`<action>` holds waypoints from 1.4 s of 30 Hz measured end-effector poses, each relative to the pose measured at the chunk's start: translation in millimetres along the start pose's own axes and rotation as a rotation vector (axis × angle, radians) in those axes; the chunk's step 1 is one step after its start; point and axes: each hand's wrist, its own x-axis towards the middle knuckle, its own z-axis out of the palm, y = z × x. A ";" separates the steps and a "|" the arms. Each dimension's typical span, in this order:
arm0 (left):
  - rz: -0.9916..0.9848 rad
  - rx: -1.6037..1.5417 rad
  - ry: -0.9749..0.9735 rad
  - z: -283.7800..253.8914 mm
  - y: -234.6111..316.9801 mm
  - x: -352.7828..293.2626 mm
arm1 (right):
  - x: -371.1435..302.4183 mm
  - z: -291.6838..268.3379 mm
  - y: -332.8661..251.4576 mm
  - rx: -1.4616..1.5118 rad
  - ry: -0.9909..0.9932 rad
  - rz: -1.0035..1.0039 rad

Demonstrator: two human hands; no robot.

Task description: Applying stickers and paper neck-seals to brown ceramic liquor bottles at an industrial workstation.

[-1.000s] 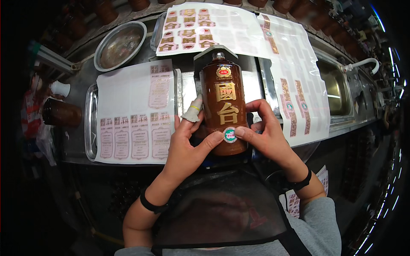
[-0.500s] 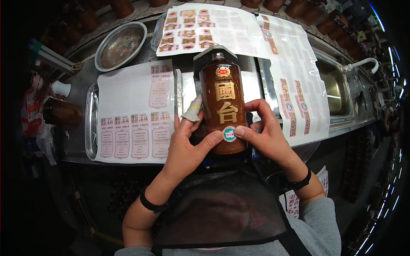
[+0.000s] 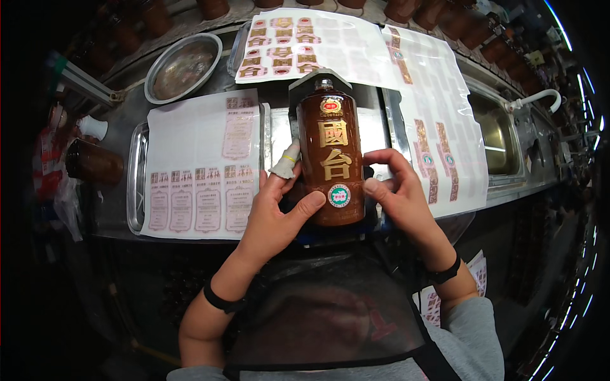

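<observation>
A brown glazed bottle [image 3: 330,209] lies on its back on a dark cradle, neck pointing away. Gold raised characters run down its front under a small red-and-gold emblem, and a round green-and-white sticker [image 3: 338,196] sits low on it. My left hand [image 3: 273,213] grips the bottle's left side, its thumb on the front beside the sticker and a finger wearing a pale finger cot [image 3: 283,167] along the edge. At the right edge, my right hand [image 3: 406,197] has its thumb and forefinger apart, their tips close to the glass; its other fingers are partly hidden.
Label sheets lie around: a left sheet [image 3: 184,136] on a metal tray [image 3: 135,209], a far sheet [image 3: 346,47] and a right sheet [image 3: 460,101]. Further off are a metal bowl [image 3: 152,86], a sink [image 3: 505,166] with a white faucet [image 3: 540,95], and a brown jar [image 3: 95,160] at left.
My right thumb has come off the sticker and drawn back to the bottle's right edge. My left thumb has slid slightly left off the sticker's rim, leaving the whole sticker visible.
</observation>
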 end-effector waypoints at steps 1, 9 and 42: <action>-0.013 0.010 -0.025 -5.0 -2.6 -2.1 | -4.0 -0.6 -0.2 -0.045 0.078 -0.026; 0.019 0.095 -0.077 -10.6 -7.4 -6.4 | -28.6 9.3 5.3 0.042 0.030 0.035; 0.040 0.086 0.005 4.3 9.3 -10.6 | -6.4 -29.5 22.4 0.474 0.261 0.179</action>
